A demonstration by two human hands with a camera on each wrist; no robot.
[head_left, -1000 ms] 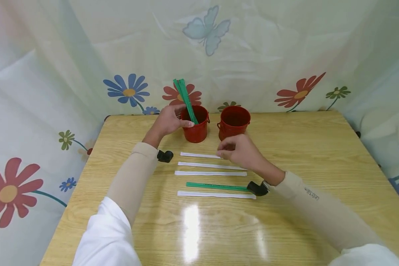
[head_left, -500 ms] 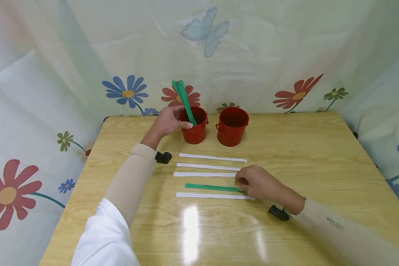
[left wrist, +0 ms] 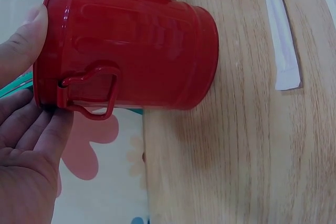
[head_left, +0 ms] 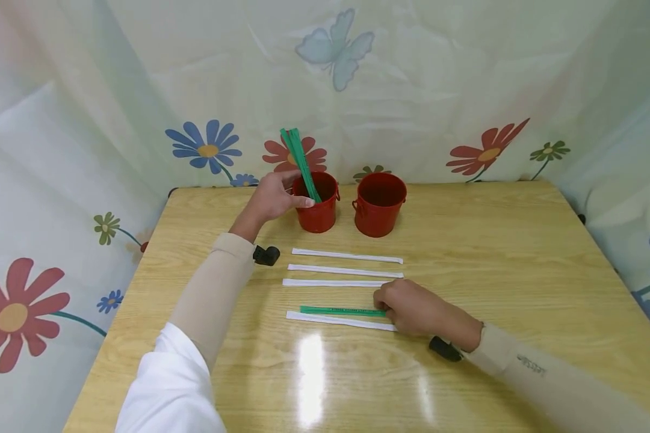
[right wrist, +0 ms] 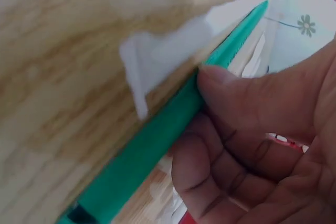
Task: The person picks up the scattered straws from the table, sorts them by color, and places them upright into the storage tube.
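Note:
My left hand [head_left: 273, 197] grips the rim of the left red bucket [left wrist: 131, 45], thumb on one side and fingers on the other. Several green wrapped straws [head_left: 302, 162] lean upright inside that bucket. Over the front of the table, my right hand [head_left: 411, 307] pinches one green wrapped straw [right wrist: 142, 156] near its right end, between thumb and curled fingers. This straw lies almost parallel to the nearest white wrapped straw [head_left: 336, 320], just behind it in the head view. Part of the white straw's right end is hidden by the hand.
A second red bucket [head_left: 379, 207] stands to the right of the first. Three more white wrapped straws [head_left: 346, 255] lie in rows between the buckets and the right hand. A flowered curtain [head_left: 411, 90] hangs behind the wooden table [head_left: 520, 270].
My right hand has come from near the farthest white straw toward the front and taken hold of the green straw, shifting it slightly nearer. The left hand stays on the bucket.

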